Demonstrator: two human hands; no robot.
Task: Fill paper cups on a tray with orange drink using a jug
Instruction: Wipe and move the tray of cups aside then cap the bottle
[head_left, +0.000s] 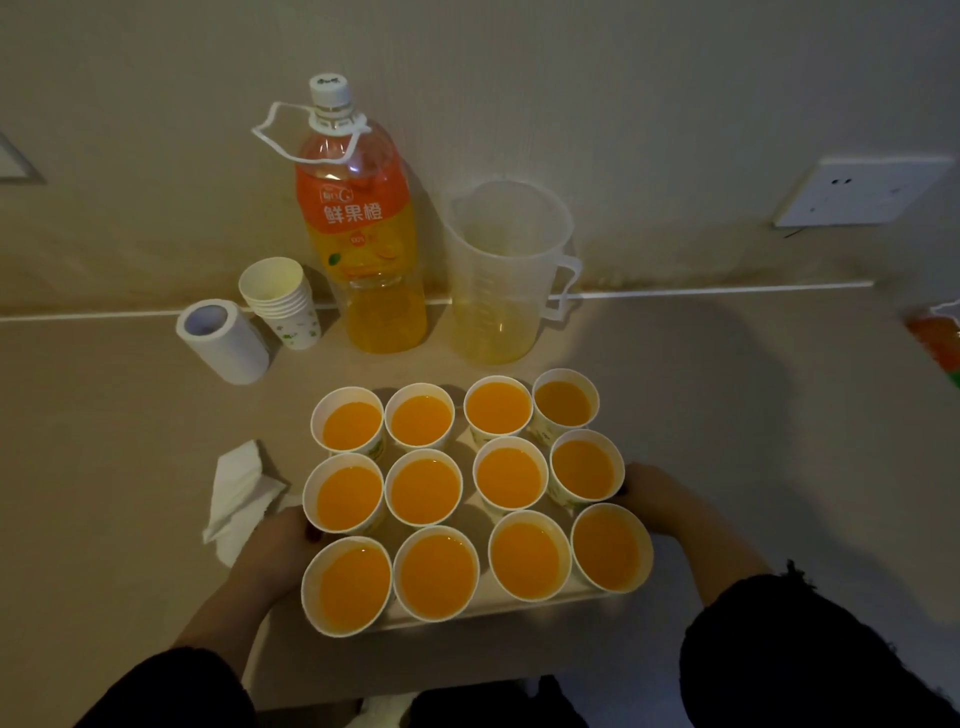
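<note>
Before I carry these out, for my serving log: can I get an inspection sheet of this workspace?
Surface: pale table, set against a wall.
Job's things: twelve paper cups on the tray, all filled with orange drink; jug nearly empty; bottle capped, partly full.
Clutter: spare cup stack, paper roll, tissues.
Grippers: left hand and right hand hold the tray's sides.
Cables: nothing seen.
Surroundings: wall socket at right.
</note>
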